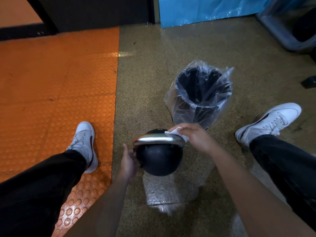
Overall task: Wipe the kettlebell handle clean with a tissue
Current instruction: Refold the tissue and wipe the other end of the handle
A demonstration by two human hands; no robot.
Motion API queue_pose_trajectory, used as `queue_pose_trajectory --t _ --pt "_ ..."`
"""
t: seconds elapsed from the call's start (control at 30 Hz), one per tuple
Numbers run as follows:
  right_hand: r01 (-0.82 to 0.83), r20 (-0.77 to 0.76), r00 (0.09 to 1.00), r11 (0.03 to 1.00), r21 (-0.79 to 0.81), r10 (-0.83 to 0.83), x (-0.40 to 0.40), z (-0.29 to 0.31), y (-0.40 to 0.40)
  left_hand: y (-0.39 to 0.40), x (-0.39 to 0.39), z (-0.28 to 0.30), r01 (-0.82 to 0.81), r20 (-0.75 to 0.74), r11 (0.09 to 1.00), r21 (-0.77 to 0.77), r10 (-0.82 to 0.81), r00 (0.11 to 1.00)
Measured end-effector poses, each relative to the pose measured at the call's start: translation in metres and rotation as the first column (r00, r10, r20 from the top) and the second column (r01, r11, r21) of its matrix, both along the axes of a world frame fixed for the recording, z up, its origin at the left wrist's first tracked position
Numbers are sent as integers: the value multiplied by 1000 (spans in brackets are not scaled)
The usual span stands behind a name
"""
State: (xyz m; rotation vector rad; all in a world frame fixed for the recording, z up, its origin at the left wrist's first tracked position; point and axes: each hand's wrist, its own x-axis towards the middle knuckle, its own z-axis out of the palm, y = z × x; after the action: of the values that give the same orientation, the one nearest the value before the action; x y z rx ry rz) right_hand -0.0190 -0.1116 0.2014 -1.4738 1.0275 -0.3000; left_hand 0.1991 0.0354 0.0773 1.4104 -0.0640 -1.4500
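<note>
Wiping under way: right hand pinches tissue against kettlebell handle right end; left hand, fingers straight, steadies kettlebell on floor. Next, likely: sweep leftward.

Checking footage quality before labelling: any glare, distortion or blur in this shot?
Head view: glare streaks the shiny kettlebell handle and the wet-looking floor patch; wide-angle bending curves the edges; the tissue in the right hand is slightly soft; the left hand is dim.
</note>
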Motion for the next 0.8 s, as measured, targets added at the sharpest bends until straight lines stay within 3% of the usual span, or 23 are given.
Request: queue_pose_trajectory --t 0.1,0.2,0.37,0.57,0.7,0.8 --pt "92 -120 989 996 3 -91 -16 -16 5 2 1 -3 20 10 1000 -6 -20 1000" --pt "78 -196 978 997 20 -72 -9 -29 4 2 3 -5 12 -1 1000 -4 -12 1000" --pt "14 29 999 1000 19 -15 1 1 -1 -1 0 -2 -1 -5 1000 2 1 1000" --pt "95 -219 972 995 10 -90 -19 -26 7 2 -1 1 19 24 1000 -3 -19 1000" --pt "-1 -92 996 1000 -14 0 9 -8 1 0 -2 3 -8 12 1000 3 8 1000" --pt "43 38 998 999 -4 -42 4 2 4 -1 -2 1 -20 13 1000 1 20 1000"
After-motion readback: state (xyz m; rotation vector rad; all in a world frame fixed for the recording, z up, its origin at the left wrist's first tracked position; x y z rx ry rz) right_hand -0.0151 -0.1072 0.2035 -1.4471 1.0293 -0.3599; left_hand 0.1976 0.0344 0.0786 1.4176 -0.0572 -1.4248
